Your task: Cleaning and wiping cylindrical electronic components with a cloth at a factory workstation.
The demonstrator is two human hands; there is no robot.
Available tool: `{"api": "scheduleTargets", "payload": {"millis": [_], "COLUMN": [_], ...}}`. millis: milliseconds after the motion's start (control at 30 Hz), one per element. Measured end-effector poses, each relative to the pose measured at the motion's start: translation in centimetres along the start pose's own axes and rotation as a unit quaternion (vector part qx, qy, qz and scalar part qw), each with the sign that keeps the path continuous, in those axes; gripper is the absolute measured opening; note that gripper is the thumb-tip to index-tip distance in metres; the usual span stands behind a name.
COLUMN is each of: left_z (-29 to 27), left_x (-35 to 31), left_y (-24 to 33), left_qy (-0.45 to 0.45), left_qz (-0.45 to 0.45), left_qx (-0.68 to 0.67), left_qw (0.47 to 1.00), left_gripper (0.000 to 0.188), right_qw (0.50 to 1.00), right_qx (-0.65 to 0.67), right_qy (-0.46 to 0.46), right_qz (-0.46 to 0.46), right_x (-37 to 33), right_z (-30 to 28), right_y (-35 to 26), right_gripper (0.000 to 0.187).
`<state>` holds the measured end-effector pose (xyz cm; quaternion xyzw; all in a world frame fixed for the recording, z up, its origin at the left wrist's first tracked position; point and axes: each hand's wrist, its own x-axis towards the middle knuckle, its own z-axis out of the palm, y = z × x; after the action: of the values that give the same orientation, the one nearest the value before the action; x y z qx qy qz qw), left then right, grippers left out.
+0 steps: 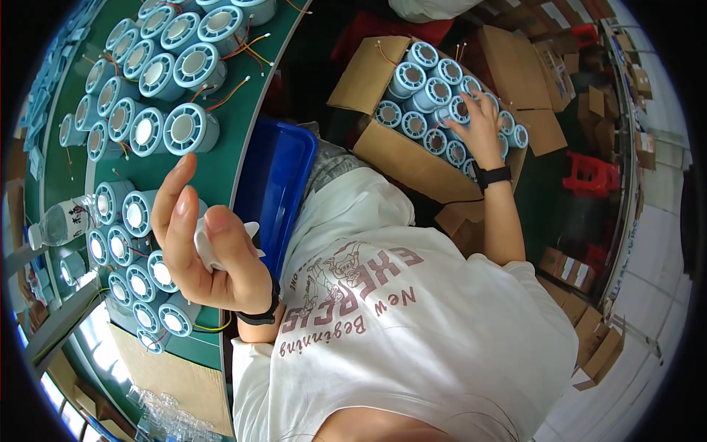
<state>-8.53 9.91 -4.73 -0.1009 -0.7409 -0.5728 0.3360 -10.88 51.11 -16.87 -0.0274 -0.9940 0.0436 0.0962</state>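
My left hand (213, 254) is raised over the bench edge, its fingers curled around a small white piece (204, 247), mostly hidden by the thumb and palm. To the right, my right hand (482, 131) reaches into an open cardboard box (409, 162) packed with light blue cylinders that have slotted round ends. Its thumb and fingers straddle one light blue cylinder (459, 110) among the others. Many similar cylinders, such as this light blue one with thin coloured wires (193, 129), stand in rows on the green bench (239, 96).
A blue plastic bin (276, 169) sits between the bench and my body. On the bench's left lies a clear bottle (65, 222). Flattened cardboard (173, 376) covers the near bench end. A red stool (591, 175) and several cartons (589, 335) stand at the right.
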Motion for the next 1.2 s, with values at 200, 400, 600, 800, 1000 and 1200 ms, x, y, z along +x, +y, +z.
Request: {"api": "scheduleTargets", "payload": {"millis": [200,400,600,800,1000,1200], "left_z": [-0.4,-1.2,-3.1,-5.2,-7.1,-8.8], "left_x": [0.4,1.3,0.6,-0.1,0.1,-0.4], "left_y": [-0.2,0.6,0.7,1.6,1.0,0.6], "left_qy": [0.004,-0.062,-0.051,-0.061,-0.089,-0.064], "left_qz": [0.017,0.001,0.013,-0.036,-0.009,-0.052], "left_qx": [0.030,-0.016,-0.062,-0.096,-0.085,-0.048], "left_qw": [0.999,0.998,0.997,0.993,0.992,0.995], "left_gripper": [0.029,0.031,0.036,0.039,0.038,0.039], "right_qw": [0.995,0.973,0.857,0.788,0.765,0.743], "right_qx": [-0.054,0.067,0.300,0.142,0.037,-0.121], "right_qy": [-0.087,0.038,0.092,-0.158,-0.041,-0.138], "right_qz": [-0.007,-0.219,-0.410,-0.578,-0.641,-0.643], "right_x": [0.6,7.4,16.1,27.2,35.8,37.5], "right_z": [-3.0,-12.7,-20.1,-19.3,-3.3,-3.9], "right_y": [-3.1,-14.8,-31.4,-52.2,-64.0,-64.2], "right_gripper": [0.093,0.066,0.046,0.038,0.058,0.063]}}
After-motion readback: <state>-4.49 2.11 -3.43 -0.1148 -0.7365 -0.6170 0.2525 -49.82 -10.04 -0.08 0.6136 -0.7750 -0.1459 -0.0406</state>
